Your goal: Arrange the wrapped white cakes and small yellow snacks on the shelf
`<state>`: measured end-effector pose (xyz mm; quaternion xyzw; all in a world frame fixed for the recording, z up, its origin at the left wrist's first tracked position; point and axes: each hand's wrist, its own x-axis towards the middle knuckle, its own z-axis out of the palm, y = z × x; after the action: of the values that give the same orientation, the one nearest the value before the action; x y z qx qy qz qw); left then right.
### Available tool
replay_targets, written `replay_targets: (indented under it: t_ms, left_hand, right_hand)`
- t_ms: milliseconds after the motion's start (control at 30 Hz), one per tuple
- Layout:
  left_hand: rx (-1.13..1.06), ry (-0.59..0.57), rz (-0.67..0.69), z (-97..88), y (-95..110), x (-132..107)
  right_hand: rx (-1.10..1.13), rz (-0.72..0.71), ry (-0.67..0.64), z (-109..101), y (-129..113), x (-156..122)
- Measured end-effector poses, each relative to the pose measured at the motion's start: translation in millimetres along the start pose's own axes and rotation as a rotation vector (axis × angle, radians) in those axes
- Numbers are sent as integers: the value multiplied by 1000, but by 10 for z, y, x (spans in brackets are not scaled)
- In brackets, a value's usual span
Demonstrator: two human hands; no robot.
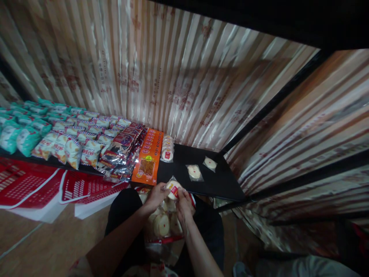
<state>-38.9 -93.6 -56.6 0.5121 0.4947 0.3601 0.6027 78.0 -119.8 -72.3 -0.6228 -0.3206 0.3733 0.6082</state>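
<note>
Between my two hands is a round white packaged cracker (173, 190) with a red and yellow label. My left hand (157, 195) pinches its left edge, and my right hand (183, 201) grips its right edge. Below them, a clear bag (162, 226) of similar wrapped crackers sits between my knees. On the black shelf (215, 188) ahead, a row of the same crackers (167, 149) stands beside an orange snack packet (148, 156). Farther right, two single wrapped crackers, one nearer (194, 172) and one farther (210, 163), lie flat and apart.
Dark red foil packets (127, 143), white chip bags (91, 151) and teal bags (28, 139) fill the shelf's left part. Red baskets (82, 187) stand below it. A black post (276, 96) rises at the right corner, before striped sheeting (178, 77). Another person's leg (305, 266) shows lower right.
</note>
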Motion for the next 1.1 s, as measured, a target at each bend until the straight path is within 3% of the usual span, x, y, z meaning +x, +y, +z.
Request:
replay_targets:
  t_ms: [100,267,500,733,1100]
  left_hand:
    - [-32,50,-44,51,60,-4]
    - [-49,158,-88,119,124,45]
    - [19,190,-86,105,138,169]
    - [282,162,-19,-55,318,338]
    - [510,106,78,-222,611,611]
  right_hand:
    - [112,87,77,85,2,7]
    - [90,137,114,157,-2,39]
    - [163,145,130,235,-48,78]
    - [57,59,-49,87,-203,242]
    - [-162,-33,-165,75,-277,627]
